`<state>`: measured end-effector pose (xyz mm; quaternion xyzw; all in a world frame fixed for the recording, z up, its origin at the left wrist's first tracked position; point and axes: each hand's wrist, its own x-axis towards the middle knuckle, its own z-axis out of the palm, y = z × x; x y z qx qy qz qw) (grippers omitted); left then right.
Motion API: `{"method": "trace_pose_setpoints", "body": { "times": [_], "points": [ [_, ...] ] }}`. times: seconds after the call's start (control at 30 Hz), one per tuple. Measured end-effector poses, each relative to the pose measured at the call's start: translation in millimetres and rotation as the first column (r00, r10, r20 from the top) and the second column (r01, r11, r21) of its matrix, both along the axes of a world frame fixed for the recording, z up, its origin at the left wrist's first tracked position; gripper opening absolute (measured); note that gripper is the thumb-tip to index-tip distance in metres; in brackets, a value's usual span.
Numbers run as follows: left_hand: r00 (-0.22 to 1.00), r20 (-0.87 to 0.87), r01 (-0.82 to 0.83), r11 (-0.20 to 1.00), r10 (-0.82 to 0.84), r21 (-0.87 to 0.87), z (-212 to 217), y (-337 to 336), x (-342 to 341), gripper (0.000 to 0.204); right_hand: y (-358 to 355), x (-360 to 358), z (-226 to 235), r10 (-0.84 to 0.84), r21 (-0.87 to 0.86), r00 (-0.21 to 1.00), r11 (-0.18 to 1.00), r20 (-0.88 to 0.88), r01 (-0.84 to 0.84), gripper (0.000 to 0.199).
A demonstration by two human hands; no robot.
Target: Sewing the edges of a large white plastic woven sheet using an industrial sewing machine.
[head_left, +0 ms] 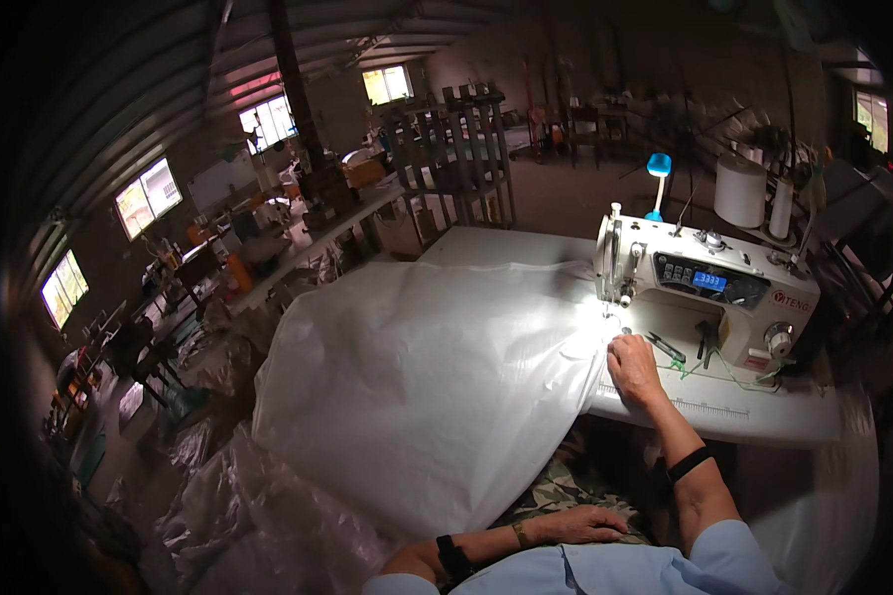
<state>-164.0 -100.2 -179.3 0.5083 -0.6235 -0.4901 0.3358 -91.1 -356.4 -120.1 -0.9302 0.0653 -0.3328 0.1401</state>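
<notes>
A large sheet of white woven plastic fabric (pixel 427 387) covers the left part of the white sewing table (pixel 754 412) and hangs down toward my lap. My right hand (pixel 633 367) lies flat on the fabric's right edge, just in front of the needle of a white sewing machine (pixel 709 283), fingers together and holding nothing. Low by my body, my left hand (pixel 577 524) rests loosely on my lap over camouflage-patterned trousers, under the hanging fabric, fingers extended. Black bands sit on both forearms.
Small tools and green thread (pixel 687 359) lie on the machine bed. A blue lamp (pixel 658 169) and white thread cones (pixel 740 190) stand behind the machine. Piles of clear plastic (pixel 258 516) lie on the floor at left. Benches and chairs fill the workshop beyond.
</notes>
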Motion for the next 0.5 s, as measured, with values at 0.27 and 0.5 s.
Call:
{"method": "trace_pose_setpoints", "body": {
  "times": [0.27, 0.5],
  "points": [
    [0.999, 0.007, -0.041, 0.999, 0.04, 0.011, 2, 0, 2, 0.041, 2, -1, 0, 0.02, 0.006, 1.0, 1.0, 0.013, -0.02, 0.015],
    [0.885, 0.015, -0.391, 0.763, 0.465, -0.515, 38, -10, 14, 0.034, 16, -21, -6, 0.063, 0.044, 0.994, 0.997, 0.091, -0.067, 0.016]
  ]
}}
